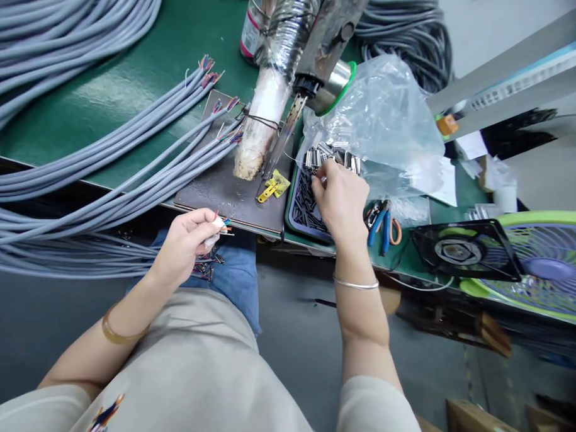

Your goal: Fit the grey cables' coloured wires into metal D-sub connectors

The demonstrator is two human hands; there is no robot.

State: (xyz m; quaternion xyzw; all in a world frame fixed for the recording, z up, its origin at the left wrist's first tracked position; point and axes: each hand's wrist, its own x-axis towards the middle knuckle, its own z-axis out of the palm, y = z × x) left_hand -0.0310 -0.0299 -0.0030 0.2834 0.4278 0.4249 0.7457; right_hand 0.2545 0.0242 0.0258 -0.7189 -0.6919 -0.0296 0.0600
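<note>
My left hand (187,241) is closed in a pinch on a small bundle of coloured wires (225,226), with something white between the fingers, just off the table's front edge. Over the dark tray (292,210), my right hand (338,199) has its fingers bent down at a heap of metal connectors (325,153); whether one is between the fingertips is hidden. Dark small parts (304,207) fill the front of that tray. A soldering iron (284,137) hangs tip down over a dark board (213,188), beside a yellow clip (269,191) on a yellow sponge piece.
Grey cables (105,153) with stripped coloured ends lie at the left. A solder spool (337,85) and clear plastic bag (381,118) are behind the tray. Blue-handled pliers (386,229), a black fan (461,250) and a green-rimmed basket (551,266) stand at the right.
</note>
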